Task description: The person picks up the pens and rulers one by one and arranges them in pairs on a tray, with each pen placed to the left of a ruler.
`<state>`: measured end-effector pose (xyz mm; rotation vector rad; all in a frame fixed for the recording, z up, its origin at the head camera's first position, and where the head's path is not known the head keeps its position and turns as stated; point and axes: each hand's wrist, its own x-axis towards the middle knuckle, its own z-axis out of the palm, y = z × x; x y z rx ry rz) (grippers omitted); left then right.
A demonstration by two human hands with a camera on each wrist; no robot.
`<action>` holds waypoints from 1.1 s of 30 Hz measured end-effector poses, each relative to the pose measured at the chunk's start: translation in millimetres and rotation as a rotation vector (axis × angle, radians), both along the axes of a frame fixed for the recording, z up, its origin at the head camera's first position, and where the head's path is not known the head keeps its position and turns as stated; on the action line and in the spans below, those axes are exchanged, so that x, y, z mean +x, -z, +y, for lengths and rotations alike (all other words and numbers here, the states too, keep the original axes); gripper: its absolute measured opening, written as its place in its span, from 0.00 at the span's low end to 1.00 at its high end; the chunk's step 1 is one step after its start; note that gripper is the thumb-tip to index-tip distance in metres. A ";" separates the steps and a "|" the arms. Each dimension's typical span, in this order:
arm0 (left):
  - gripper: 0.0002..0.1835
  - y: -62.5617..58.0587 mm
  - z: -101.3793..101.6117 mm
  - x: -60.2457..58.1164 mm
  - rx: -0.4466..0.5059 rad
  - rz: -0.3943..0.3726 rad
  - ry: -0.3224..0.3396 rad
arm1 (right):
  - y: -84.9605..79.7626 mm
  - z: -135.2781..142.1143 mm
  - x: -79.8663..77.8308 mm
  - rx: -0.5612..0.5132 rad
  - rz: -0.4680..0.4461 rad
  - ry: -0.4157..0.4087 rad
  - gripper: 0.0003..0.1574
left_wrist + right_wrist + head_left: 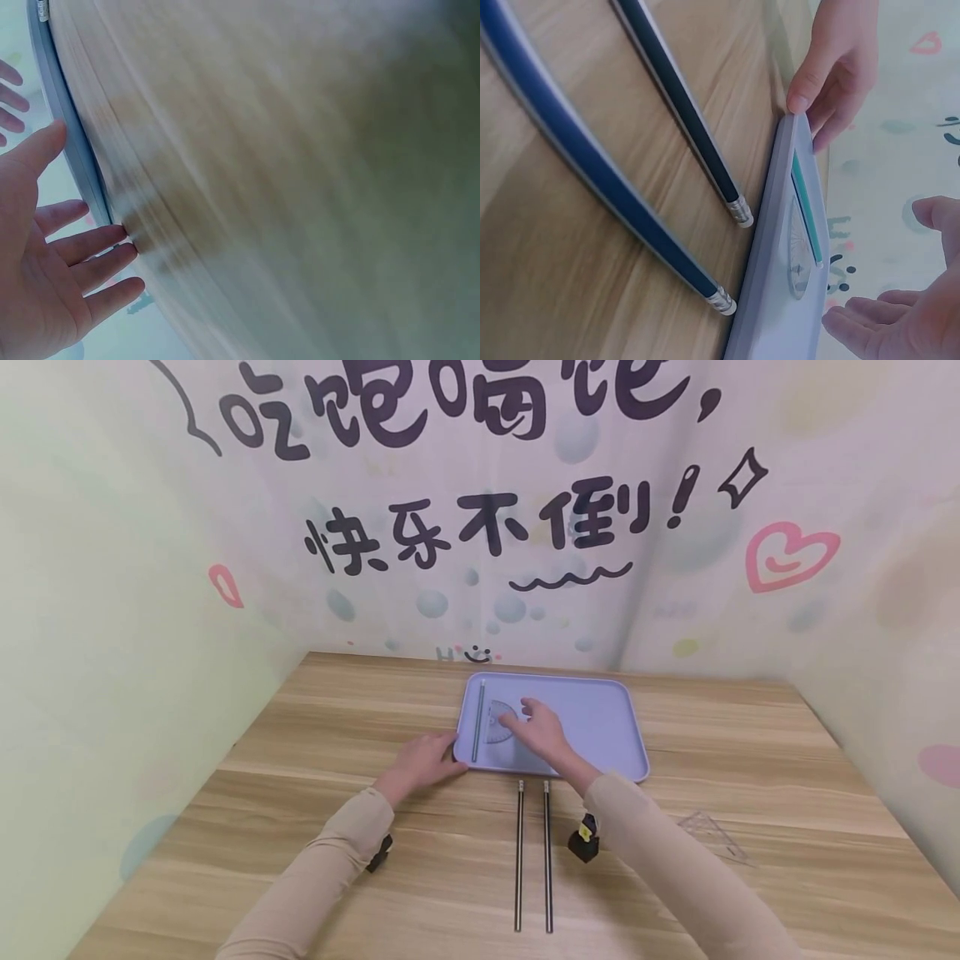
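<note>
A light purple tray lies at the back of the table. At its front left corner is my left hand, thumb by the front rim and extended fingers along the left side. Inside the tray, near that side, lie a green pencil and a clear protractor. My right hand hovers over the tray beside the protractor, fingers loosely extended and holding nothing. In the right wrist view, two dark pencils lie with their white eraser ends pointing at the tray's front edge.
A clear set square lies on the wooden table, right of the right forearm. Black devices show below each wrist. Behind the table hangs a printed cloth.
</note>
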<state>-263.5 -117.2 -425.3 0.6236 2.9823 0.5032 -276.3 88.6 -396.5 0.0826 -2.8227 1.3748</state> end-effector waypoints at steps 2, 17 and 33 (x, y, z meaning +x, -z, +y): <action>0.31 0.3 0.1 -0.1 0.001 0.001 0.001 | -1.5 0.1 3.4 0.014 0.009 -0.011 0.43; 0.31 0.3 1.4 -0.5 0.004 0.007 -0.007 | -10.1 1.4 30.7 0.153 0.098 -0.080 0.49; 0.33 0.2 0.6 1.6 0.007 0.020 -0.007 | -5.8 9.2 57.4 0.323 0.309 -0.158 0.52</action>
